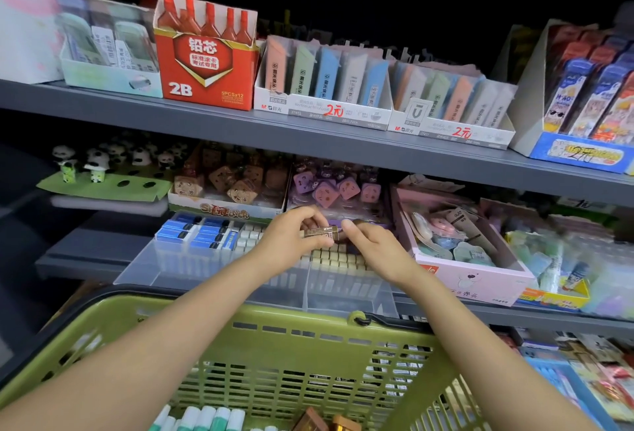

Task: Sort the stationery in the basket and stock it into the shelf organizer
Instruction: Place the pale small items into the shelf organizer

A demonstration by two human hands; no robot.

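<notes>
Head view: both hands are raised over the clear organizer (219,269) that sits on the middle shelf (96,252). The left hand (291,242) grips a small brown box (320,232) lengthwise, fingers curled over its top and thumb beneath. The right hand (368,243) pinches the right end of the same box between thumb and forefinger. The box is held just above the organizer's middle compartment, where rows of small cream erasers (338,257) stand packed together. The compartment to the left holds blue-and-white erasers (199,233) stacked in rows.

Below the forearms, the green basket (308,331) fills the bottom of the view, its black handle (387,320) lying along the far rim. Inside it lie white tubes with teal bands (206,418) at lower left, two more brown boxes (322,423) near the bottom edge, and black-and-white packs (394,365) seen through the slotted wall.

To the right of the organizer stands a pink box (480,279) holding correction tapes. Behind the organizer are a tray of brown sharpeners (226,183) and a tray of purple ones (336,187). Panda figures (96,163) stand on a green card at left.

On the upper shelf (308,139), a red 2B lead box (206,56) stands beside two white trays of pastel lead cases (326,84), each marked in red with a price of 2 yuan. A blue display box (583,115) of cartoon packs is at far right; the items at far left are blurred.
</notes>
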